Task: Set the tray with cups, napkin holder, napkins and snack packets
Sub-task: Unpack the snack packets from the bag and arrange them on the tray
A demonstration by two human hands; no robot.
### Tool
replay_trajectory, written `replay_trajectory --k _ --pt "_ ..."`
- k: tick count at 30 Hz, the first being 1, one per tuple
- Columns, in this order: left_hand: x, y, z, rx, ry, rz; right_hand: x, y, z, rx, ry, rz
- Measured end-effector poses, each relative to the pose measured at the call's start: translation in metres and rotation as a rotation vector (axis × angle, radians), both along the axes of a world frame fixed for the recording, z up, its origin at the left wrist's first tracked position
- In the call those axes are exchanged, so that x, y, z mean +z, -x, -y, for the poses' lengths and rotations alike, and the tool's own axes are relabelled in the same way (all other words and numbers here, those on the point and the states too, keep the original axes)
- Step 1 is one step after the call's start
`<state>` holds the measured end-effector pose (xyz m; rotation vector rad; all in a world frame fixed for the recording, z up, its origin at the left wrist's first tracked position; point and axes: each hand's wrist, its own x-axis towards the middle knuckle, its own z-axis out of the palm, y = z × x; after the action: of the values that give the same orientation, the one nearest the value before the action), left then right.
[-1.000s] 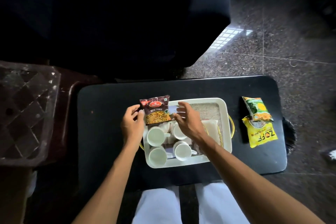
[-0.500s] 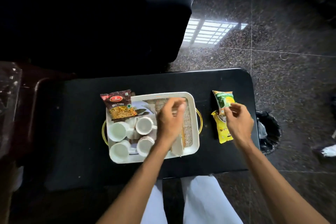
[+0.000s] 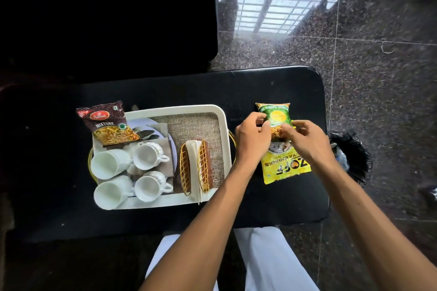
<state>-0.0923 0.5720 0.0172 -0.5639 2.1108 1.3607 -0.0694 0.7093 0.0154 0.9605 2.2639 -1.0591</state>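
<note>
Brings the left hand (image 3: 251,139) across from the tray (image 3: 175,110) to join the right hand (image 3: 305,139). Pinches the green packet (image 3: 276,116) from both sides, on the tabletop (image 3: 272,87) right of the tray, overlapping the yellow packet (image 3: 286,165). Likely goes into the tray next.

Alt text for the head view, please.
Left hand and right hand pinch a green snack packet lying over a yellow packet, right of the white tray holding four cups, a napkin holder with napkins and a maroon packet.

tray (image 3: 222,134): white, burlap-lined
cups (image 3: 132,172): white
holder (image 3: 195,170): gold lattice
packets: maroon (image 3: 107,123), green (image 3: 275,117), yellow (image 3: 287,168)
table (image 3: 272,82): black
floor (image 3: 378,59): dark speckled
</note>
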Motion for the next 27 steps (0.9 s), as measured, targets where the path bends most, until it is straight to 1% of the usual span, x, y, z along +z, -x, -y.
replay_trajectory --k 3,8,10,11,12,13,15,16,17,20,22,25,27 --pt "-0.004 -0.004 0.002 0.070 -0.026 0.019 0.007 0.001 0.005 -0.011 0.040 -0.087" --pt "0.001 -0.015 0.007 0.220 -0.126 0.066 0.019 0.006 0.025 -0.041 0.098 -0.213" --pt "0.008 -0.018 0.015 0.237 -0.155 0.070 0.026 0.011 0.034 0.001 0.086 -0.271" --pt "0.013 -0.018 0.023 0.223 -0.146 0.048 0.030 0.014 0.039 0.042 0.070 -0.305" --pt "0.018 -0.018 0.033 0.185 -0.094 -0.010 0.035 0.018 0.044 0.089 0.053 -0.344" --pt "0.024 -0.017 0.046 0.129 0.006 -0.109 0.040 0.022 0.050 0.142 0.043 -0.387" --pt "0.037 -0.012 0.081 0.006 0.246 -0.377 0.050 0.029 0.067 0.258 0.056 -0.471" --pt "0.043 -0.007 0.099 -0.055 0.319 -0.488 0.056 0.032 0.078 0.313 0.080 -0.509" --pt "0.048 -0.001 0.118 -0.124 0.350 -0.555 0.060 0.034 0.089 0.373 0.106 -0.546" --pt "0.059 0.017 0.168 -0.387 0.346 -0.594 0.071 0.042 0.123 0.569 0.126 -0.626" --pt "0.061 0.023 0.194 -0.474 0.272 -0.572 0.076 0.047 0.146 0.644 0.139 -0.656" --pt "0.056 0.027 0.223 -0.386 0.172 -0.521 0.075 0.051 0.177 0.660 0.182 -0.699" --pt "0.049 0.027 0.240 -0.290 0.157 -0.500 0.071 0.052 0.194 0.579 0.220 -0.699"
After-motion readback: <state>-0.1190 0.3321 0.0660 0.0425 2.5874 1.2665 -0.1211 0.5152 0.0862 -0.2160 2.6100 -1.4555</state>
